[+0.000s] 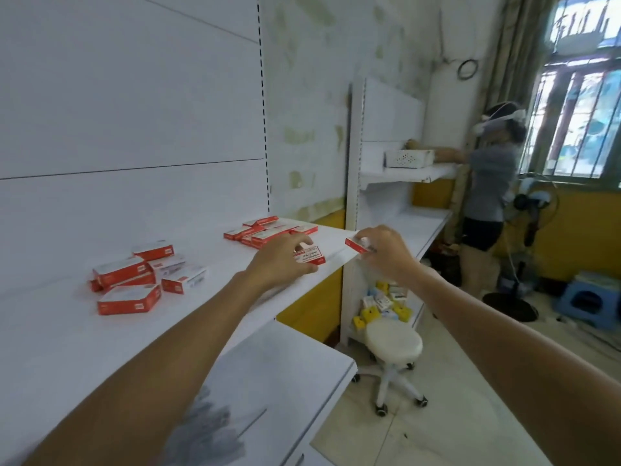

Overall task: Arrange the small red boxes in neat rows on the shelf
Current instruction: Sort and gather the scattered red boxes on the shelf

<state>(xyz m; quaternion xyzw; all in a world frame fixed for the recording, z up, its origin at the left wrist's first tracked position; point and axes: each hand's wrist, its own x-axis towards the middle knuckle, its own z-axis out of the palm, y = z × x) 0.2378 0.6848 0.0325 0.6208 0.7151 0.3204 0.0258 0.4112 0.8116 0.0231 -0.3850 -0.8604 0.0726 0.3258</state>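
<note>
In the head view we see one white shelf (67, 331) carrying two loose heaps of red boxes. The left heap (134, 280), mid-shelf, holds about seven, lying at all angles and partly stacked; the far heap (265, 232), toward the shelf's back right corner, holds about six, some half hidden. Two more are in our hands. Our left hand (285, 260) has its fingers curled over one box (311, 257), which lies label up at the shelf's front edge near the right end. Our right hand (383, 253) pinches a second box (357, 245) between thumb and fingertips at the shelf's front right corner; whether it touches the shelf we cannot tell. On the next shelf unit stands one white basket (408, 158) with holes in its side; we cannot tell what is in it, and another person (490, 183) has an arm stretched to it. Low on that unit lies a cluster of small yellow and white packs (383, 302), too jumbled to count. On the floor stand one white stool (393, 341), one blue step stool (588, 297) and one fan (532, 203).
</note>
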